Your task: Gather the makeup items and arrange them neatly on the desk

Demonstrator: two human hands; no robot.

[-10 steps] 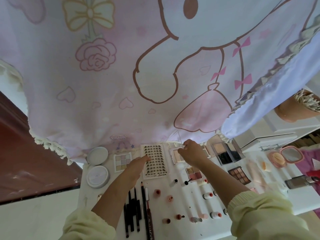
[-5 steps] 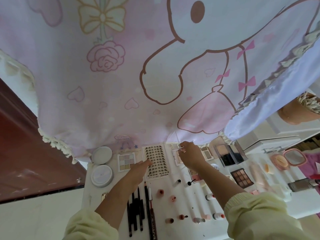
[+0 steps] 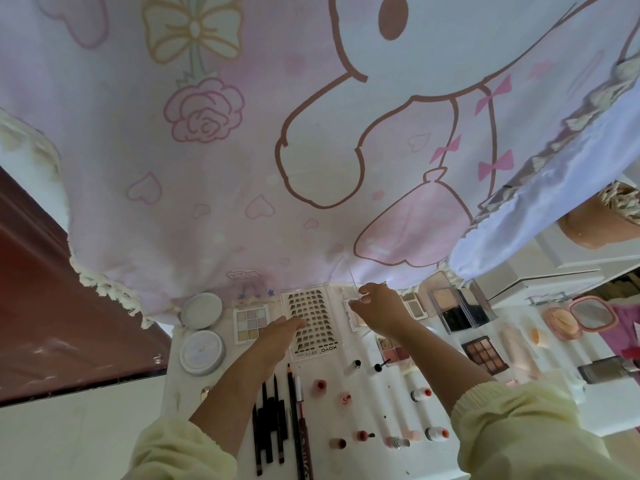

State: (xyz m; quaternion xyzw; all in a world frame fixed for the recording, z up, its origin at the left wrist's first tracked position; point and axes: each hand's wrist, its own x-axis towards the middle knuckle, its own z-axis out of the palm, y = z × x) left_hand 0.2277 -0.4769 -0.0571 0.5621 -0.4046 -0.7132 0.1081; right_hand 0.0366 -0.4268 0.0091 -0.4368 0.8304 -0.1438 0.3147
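Far edge: curtain (image 3: 242, 168) overhangs worktop (image 3: 377, 403).
Left hand (image 3: 277, 336): flat, fingers straight on lash tray (image 3: 313, 306), far centre.
Right hand (image 3: 379, 308): pinches thin clear piece (image 3: 350, 277) beside tray.

Single view, worn on the person's head. Wide-angle lens aimed forward and down, looking out over two forearms in pale yellow knit sleeves (image 3: 512, 420) at the white desk top (image 3: 325, 417). The desk sits near, low in frame. A hanging pink cartoon-printed cloth with cream fringe (image 3: 242, 168) fills the upper part. Edges bow strongly; at the right margin, possibly white shelving (image 3: 571, 261), too warped to confirm.
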